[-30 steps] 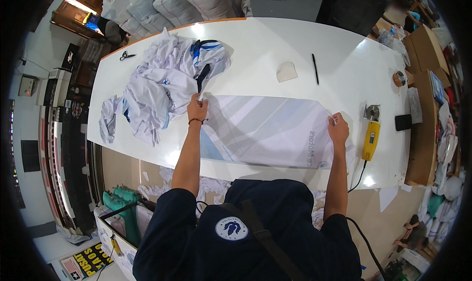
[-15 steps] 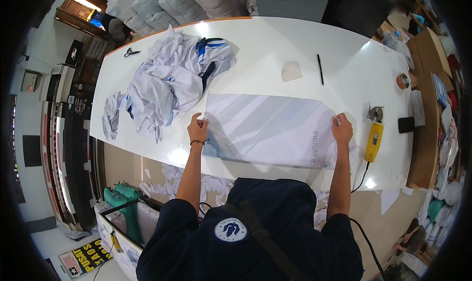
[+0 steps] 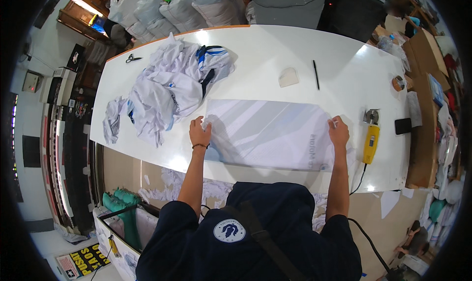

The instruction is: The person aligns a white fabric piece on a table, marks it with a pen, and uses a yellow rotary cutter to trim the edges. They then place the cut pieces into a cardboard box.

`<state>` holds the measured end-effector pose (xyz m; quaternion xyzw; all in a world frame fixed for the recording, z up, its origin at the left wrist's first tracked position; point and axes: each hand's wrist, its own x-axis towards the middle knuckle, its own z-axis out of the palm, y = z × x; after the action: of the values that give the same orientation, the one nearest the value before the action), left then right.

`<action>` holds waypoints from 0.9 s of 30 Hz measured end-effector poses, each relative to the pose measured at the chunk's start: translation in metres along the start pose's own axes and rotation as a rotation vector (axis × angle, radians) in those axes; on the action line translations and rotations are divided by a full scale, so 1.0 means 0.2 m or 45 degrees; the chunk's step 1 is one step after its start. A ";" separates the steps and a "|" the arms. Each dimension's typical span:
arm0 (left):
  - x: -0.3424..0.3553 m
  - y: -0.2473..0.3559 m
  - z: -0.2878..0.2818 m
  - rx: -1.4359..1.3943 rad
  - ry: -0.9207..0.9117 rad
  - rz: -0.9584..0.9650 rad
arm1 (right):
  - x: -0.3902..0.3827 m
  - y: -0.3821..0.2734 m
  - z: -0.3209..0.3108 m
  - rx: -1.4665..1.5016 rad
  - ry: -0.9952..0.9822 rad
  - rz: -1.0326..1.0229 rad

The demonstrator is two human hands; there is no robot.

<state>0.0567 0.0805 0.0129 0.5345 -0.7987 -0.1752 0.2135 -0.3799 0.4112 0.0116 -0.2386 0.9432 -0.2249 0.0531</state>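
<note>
Left hand (image 3: pixel 200 133) lower along cloth (image 3: pixel 265 136), grip unclear; right hand (image 3: pixel 339 132), cloth pinch half hidden

From my remote seat I see the fabric panel (image 3: pixel 268 133) lying on the table (image 3: pixel 265 50), the garment heap (image 3: pixel 164 91) to its left, the electric rotary cutter (image 3: pixel 371 139) to its right, a phone (image 3: pixel 403 126) farther right, a pen (image 3: pixel 316 75) behind it.

Black scissors (image 3: pixel 133 59) lie near the far left corner of a white worktable (image 3: pixel 260 59); a yellow corded cutter (image 3: pixel 371 144), a brown roll (image 3: pixel 395 84) and a dark flat object (image 3: pixel 403 126), possibly a phone, rest at right, stuffed sacks (image 3: pixel 181 14) stacked beyond.
</note>
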 end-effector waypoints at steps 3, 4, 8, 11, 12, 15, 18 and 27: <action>-0.04 0.15 0.06 0.041 -0.019 0.317 | -0.05 0.00 0.03 -0.010 0.143 -0.115; -0.08 0.22 0.07 0.007 -0.100 0.378 | -0.09 -0.05 0.01 -0.147 0.236 -0.205; -0.19 0.39 0.14 -0.020 -0.315 0.601 | -0.30 -0.16 0.08 -0.126 0.272 -0.441; -0.18 0.26 0.22 0.210 -0.217 0.420 | -0.47 -0.23 0.09 -0.050 0.194 -0.433; -0.16 0.22 0.22 0.282 -0.157 0.368 | -0.50 -0.23 0.08 -0.043 0.165 -0.389; -0.10 0.16 0.14 0.298 -0.106 0.117 | -0.54 -0.16 0.07 -0.006 0.232 -0.282; -0.14 -0.05 0.09 0.371 -0.012 -0.011 | -0.61 -0.07 0.04 0.023 0.298 -0.220; -0.35 -0.24 0.05 0.348 -0.128 -0.141 | -0.72 0.30 -0.20 -0.155 0.497 0.130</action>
<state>0.1121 0.1276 -0.0309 0.5924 -0.7941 -0.1030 0.0885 -0.2871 0.5417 0.0188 -0.1452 0.9583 -0.2067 -0.1337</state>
